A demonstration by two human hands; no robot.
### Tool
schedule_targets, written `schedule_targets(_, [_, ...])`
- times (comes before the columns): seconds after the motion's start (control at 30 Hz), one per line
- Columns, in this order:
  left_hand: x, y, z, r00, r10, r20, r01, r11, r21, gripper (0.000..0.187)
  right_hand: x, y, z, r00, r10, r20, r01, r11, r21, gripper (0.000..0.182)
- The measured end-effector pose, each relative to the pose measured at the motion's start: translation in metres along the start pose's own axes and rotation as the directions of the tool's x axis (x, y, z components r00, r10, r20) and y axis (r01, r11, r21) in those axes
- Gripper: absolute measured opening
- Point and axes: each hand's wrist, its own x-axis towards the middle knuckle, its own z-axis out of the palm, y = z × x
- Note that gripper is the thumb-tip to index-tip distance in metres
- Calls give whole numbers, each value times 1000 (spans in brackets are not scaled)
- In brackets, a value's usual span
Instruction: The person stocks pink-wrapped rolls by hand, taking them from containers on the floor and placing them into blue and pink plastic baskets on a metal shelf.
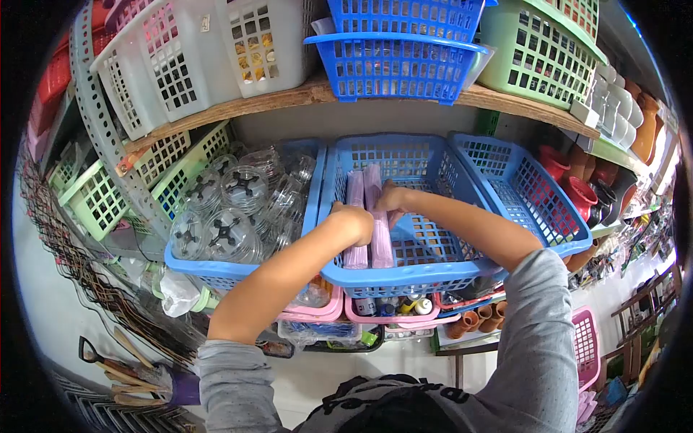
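Two long, pale purple packs lie side by side along the left of a blue plastic basket [440,270]; what is inside them I cannot make out. My left hand [354,221] reaches over the left pack [355,189], its fingers curled in towards the right pack [380,245] and partly hidden. On the right pack's other side, my right hand [390,202] is closed against its upper part, the fingertips pressed to the wrapping. Both packs slant slightly, their near ends towards the basket's front rim.
At left, another blue basket [209,268] holds clear plastic containers with black fittings. A third blue basket [520,180] stands at right. Overhead runs a wooden shelf [310,95] with more baskets. Bottles and terracotta pots [469,323] sit below. A metal post [108,123] rises at left.
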Motion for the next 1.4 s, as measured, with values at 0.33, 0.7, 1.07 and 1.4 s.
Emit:
schedule_targets(0.33, [7,3,9,992,16,126,-15,1000,-10,33,-15,7,4,959,-161,232,235,911,-339,52])
schedule_targets(0.7, [7,-2,9,999,16,37,-17,1000,14,38,-46,-1,-5,867,-318,383,496,486,-720,59])
schedule_targets(1.07, [-42,4,-26,945,64,-321,-86,995,-56,32,-141,-18,-21,826,-563,-28,385,599,-702,55])
schedule_targets(1.4, [-129,67,28,354,349,-868,-664,747,30,24,-292,38,27,444,-821,-359,424,545,-723,40])
